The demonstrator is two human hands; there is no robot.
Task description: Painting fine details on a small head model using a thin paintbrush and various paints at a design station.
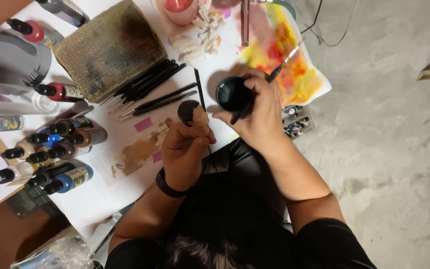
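My right hand [260, 117] is curled around a slim paintbrush [269, 79], pinching its dark handle so the pale bristle end points up and away over the stained paper. The same hand's fingertips steady a round, glossy black piece [232, 93], which sits just above the hand, over the white surface [90, 199]. My left hand [185, 149] is closed in a fist around a small dark rounded object [187, 110] that pokes out of the top of the grip; I cannot tell what it is. A black band [167, 187] circles that wrist.

Just beyond the left hand lies a fan of thin black-handled brushes [148, 87], and under it a paper scrap [140, 149] with brown smears and pink tape squares. Past the right hand spreads a sheet soaked in yellow, orange and red [299, 74], with a small clear tray of tiny pots [297, 122] beside it. Further left, a rough, brown-stained square sponge pad [108, 50] rests flat. A cluster of dropper bottles [55, 149] with black caps and coloured labels lies on its side at the far left.
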